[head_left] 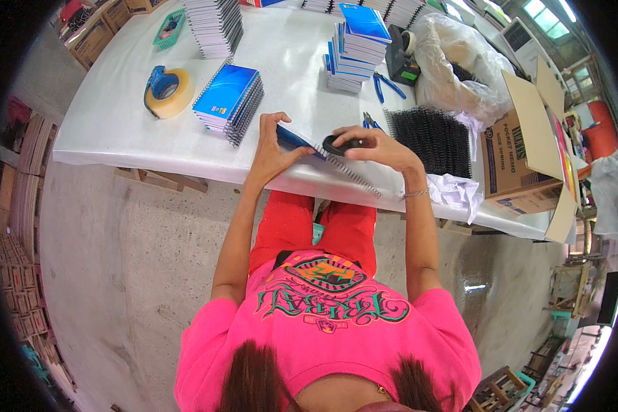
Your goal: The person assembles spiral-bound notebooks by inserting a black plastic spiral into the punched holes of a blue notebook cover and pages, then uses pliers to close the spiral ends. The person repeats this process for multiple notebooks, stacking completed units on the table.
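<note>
Notebook (293, 139), just one, sits over the table's (288, 79) near edge, its long axis slanting toward lower right, where one wire coil (355, 178) trails. The left hand (275, 154) pinches it; the right hand (376, 146) grasps one black object (336, 144). Beyond lie two pliers (391, 86).

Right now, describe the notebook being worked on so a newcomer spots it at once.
Start at the near edge of the white table, by the person's red trousers. There the left hand holds the blue notebook at a tilt. Unlike the stacked notebooks, it has a long stretch of spiral coil sticking out past its end.
</note>
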`<action>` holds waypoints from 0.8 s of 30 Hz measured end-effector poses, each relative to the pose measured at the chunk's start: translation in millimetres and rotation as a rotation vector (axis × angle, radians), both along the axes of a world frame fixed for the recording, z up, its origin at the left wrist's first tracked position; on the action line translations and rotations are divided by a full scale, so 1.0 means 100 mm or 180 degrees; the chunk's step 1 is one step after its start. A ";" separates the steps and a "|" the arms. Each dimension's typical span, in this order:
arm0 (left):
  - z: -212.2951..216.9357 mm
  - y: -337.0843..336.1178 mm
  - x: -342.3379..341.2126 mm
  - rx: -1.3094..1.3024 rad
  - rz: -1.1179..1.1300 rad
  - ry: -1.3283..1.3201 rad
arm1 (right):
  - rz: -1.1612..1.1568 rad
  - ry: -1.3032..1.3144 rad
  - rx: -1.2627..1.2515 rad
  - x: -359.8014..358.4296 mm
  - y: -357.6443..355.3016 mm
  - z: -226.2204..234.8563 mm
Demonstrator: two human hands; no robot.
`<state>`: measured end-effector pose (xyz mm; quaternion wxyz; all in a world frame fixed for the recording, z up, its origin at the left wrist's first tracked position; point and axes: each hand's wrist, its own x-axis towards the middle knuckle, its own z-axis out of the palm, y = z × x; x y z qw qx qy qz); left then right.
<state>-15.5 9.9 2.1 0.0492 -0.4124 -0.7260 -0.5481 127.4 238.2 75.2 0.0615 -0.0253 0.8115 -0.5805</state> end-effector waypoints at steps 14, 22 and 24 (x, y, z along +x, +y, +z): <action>-0.01 0.02 -0.02 -0.0006 -0.0073 -0.0212 | -0.0798 0.0250 0.1820 -0.04 -0.17 0.11; -0.01 0.05 -0.01 0.0046 -0.0249 -0.0865 | -0.1077 0.0178 0.0640 -0.07 -0.23 0.10; -0.05 0.04 -0.03 0.0118 -0.0197 -0.0774 | -0.0851 0.0067 0.0217 -0.02 -0.28 0.14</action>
